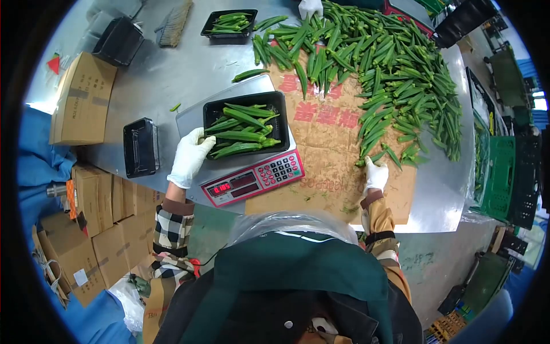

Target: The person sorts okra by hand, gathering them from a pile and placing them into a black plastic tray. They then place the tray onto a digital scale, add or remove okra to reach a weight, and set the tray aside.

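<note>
My left hand [192, 156], in a white glove, grips the left rim of a black plastic tray [282, 123]. Several green okra pods [243, 121] lie in that tray, which rests on a digital scale [252, 179] with a red front panel and a lit display. My right hand [376, 175], also gloved in white, is closed at the near edge of the okra pile [395, 74]. Its fingertips pinch an okra pod [360, 163], partly hidden by the fingers. A few loose pods lie just beyond it on the cardboard sheet [321, 166].
An empty black tray [141, 148] lies left of the scale. Another tray of okra [230, 26], a brush [173, 24] and a cardboard box [85, 98] are farther off. A co-worker's gloved hand [310, 8] is at the far edge. Green crates [504, 178] stand right.
</note>
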{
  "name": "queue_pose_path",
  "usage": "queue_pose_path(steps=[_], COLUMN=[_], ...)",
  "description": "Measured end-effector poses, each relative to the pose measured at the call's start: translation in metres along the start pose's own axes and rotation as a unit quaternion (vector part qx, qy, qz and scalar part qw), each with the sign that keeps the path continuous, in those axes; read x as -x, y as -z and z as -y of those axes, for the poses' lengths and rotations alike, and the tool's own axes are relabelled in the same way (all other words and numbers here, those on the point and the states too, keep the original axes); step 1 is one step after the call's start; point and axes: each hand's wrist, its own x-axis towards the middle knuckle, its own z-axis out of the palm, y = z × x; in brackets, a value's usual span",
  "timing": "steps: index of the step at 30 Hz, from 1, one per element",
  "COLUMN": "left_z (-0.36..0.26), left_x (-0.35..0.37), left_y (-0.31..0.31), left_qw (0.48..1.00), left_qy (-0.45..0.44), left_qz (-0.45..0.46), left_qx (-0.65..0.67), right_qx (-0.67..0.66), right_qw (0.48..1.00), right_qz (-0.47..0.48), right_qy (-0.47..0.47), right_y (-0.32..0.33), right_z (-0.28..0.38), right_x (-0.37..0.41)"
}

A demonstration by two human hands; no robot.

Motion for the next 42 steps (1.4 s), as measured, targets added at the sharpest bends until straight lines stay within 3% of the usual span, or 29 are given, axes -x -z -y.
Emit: queue_pose_path(steps=[2, 3, 4, 6, 8, 10, 12, 14, 16, 22, 24, 26, 30, 34, 37, 39, 41, 42], left_z=[0.003, -0.003, 0.0, 0.003, -0.006, -0.024, -0.023, -0.024, -0.022, -0.04, -0.049, -0.035, -0.003, 0.02, 0.016, 0.0, 0.063, 0.056], left_x=[-0.001, 0.002, 0.001, 0.002, 0.005, 0.01, 0.01, 0.01, 0.008, -0.034, -0.064, -0.111, -0.215, -0.273, -0.269, -0.247, -0.26, -0.226], left_y=[-0.005, -0.006, -0.007, -0.01, -0.014, -0.02, -0.021, -0.022, -0.019, 0.021, 0.037, 0.052, 0.075, 0.071, 0.065, 0.069, 0.107, 0.109], left_qw=[1.0, 1.0, 1.0, 0.998, 0.997, 0.99, 0.992, 0.992, 0.99, 0.991, 0.988, 0.987, 0.981, 0.971, 0.955, 0.985, 0.967, 0.963], left_qy=[-0.012, -0.014, -0.012, -0.004, 0.01, 0.051, 0.044, 0.043, 0.053, 0.051, 0.045, 0.038, 0.064, 0.042, 0.105, 0.084, -0.108, -0.137], left_qz=[0.006, 0.004, 0.009, 0.027, 0.044, 0.047, 0.052, 0.049, 0.048, 0.05, 0.02, -0.02, -0.059, -0.074, -0.101, -0.123, -0.188, -0.207], left_qx=[0.029, 0.02, 0.019, 0.051, 0.068, 0.122, 0.105, 0.11, 0.124, 0.117, 0.148, 0.158, 0.173, 0.223, 0.257, 0.085, -0.137, -0.104], right_qx=[-0.117, -0.165, -0.251, -0.318, -0.297, -0.145, -0.05, -0.068, -0.085, -0.11, -0.141, -0.132, -0.108, -0.085, -0.073, -0.086, -0.078, -0.074], right_qw=[0.983, 0.974, 0.96, 0.928, 0.907, 0.843, 0.784, 0.783, 0.795, 0.891, 0.917, 0.928, 0.952, 0.954, 0.953, 0.953, 0.954, 0.956], right_qz=[0.124, 0.101, 0.109, 0.076, 0.132, 0.142, 0.155, 0.192, 0.171, 0.219, 0.237, 0.235, 0.231, 0.241, 0.203, 0.187, 0.19, 0.188], right_qy=[-0.065, -0.118, -0.057, 0.18, 0.269, 0.498, 0.599, 0.587, 0.576, 0.381, 0.288, 0.256, 0.172, 0.16, 0.212, 0.221, 0.218, 0.214], right_y=[-0.003, 0.001, 0.001, -0.014, -0.011, -0.004, -0.014, -0.023, -0.019, -0.01, -0.007, -0.012, -0.006, -0.001, -0.001, 0.002, 0.005, 0.008], right_z=[-0.002, 0.019, 0.03, 0.064, 0.126, 0.178, 0.2, 0.203, 0.198, 0.092, 0.051, -0.007, -0.046, -0.036, -0.028, -0.019, -0.018, -0.019], right_x=[-0.017, -0.006, 0.003, 0.033, 0.09, 0.13, 0.154, 0.165, 0.165, 0.117, 0.112, 0.1, 0.109, 0.112, 0.105, 0.103, 0.102, 0.102])
